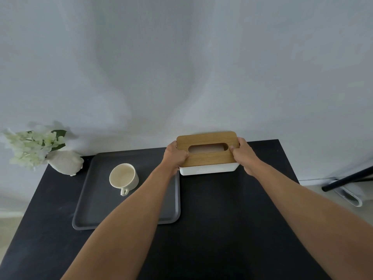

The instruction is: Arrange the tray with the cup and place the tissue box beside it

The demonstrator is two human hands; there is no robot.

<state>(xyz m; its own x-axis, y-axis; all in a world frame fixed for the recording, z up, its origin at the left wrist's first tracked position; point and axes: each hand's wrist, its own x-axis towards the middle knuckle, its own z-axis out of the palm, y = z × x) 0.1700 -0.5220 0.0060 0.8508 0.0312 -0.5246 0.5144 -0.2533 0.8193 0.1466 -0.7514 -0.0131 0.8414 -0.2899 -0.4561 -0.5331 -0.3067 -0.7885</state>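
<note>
Counted on the dark table (212, 219): one of each thing, two hands.
One tissue box (207, 153) sits between the fingers of the left hand (175, 156) and right hand (245, 156); left of them, one tray (96, 209), one cup (123, 176), one vase (64, 162).

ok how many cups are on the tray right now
1. A single cream cup stands upright on the dark tray, in its far half, with the handle turned toward the person. Their left forearm covers part of the tray's right side, so something small could be hidden there.

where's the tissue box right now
In the head view the tissue box is at the far edge of the black table, just right of the grey tray, held at its ends by the left hand and right hand.
</note>
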